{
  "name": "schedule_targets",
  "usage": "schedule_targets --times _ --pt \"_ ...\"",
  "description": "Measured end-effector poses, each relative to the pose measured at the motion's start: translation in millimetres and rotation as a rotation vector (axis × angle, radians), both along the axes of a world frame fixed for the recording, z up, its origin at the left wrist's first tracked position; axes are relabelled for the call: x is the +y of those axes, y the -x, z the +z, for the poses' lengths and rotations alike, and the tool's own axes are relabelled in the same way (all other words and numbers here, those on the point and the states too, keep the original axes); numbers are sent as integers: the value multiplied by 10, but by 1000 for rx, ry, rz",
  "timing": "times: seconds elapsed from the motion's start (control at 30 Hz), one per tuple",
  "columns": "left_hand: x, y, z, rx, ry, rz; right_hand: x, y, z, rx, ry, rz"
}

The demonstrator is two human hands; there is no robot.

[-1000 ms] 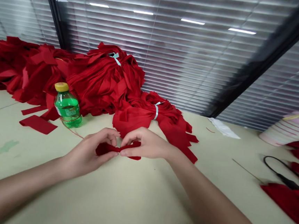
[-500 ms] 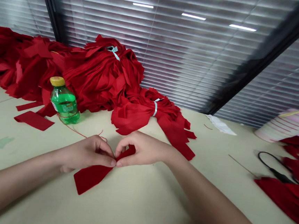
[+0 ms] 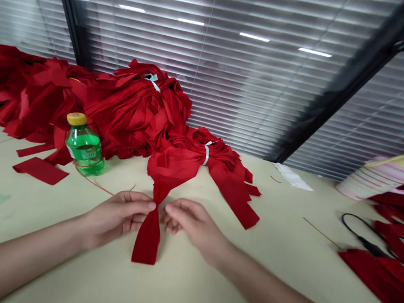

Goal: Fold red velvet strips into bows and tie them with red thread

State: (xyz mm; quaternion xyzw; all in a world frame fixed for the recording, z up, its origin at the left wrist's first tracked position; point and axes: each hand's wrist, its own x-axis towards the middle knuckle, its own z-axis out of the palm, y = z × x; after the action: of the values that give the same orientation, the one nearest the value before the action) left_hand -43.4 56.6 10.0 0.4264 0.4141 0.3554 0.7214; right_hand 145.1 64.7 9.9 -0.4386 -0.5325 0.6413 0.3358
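My left hand (image 3: 125, 215) pinches a red fabric strip (image 3: 147, 243) between thumb and forefinger. The strip is gathered narrow at the pinch and flares out above and below it. Just right of the strip, a small gap apart, is my right hand (image 3: 190, 221), its fingers curled and thumb pressed to the forefinger. Whatever it may hold is too small to make out. A red thread (image 3: 96, 185) runs from around a green bottle (image 3: 85, 148) with a yellow cap toward my left hand.
Heaped red fabric strips (image 3: 120, 111) line the back of the table (image 3: 190, 287). A smaller bundle (image 3: 186, 164) is bound with a pale blue tie. To the right are a striped pitcher (image 3: 380, 176), a black cable (image 3: 357, 233), white paper (image 3: 292, 176) and more red cloth (image 3: 378, 280).
The strip has turned from slanting to nearly upright, with its gathered middle showing. My right hand has come off it to the right, while my left hand keeps its pinch.
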Motion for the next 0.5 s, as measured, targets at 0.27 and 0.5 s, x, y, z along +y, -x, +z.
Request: schedule_targets --times 0.27,0.5 --pt "-163 -185 9 84 47 -221 -348 -183 -170 153 53 -23" --pt "-102 -568 45 287 -48 -261 -381 -491 -182 81 58 -120"
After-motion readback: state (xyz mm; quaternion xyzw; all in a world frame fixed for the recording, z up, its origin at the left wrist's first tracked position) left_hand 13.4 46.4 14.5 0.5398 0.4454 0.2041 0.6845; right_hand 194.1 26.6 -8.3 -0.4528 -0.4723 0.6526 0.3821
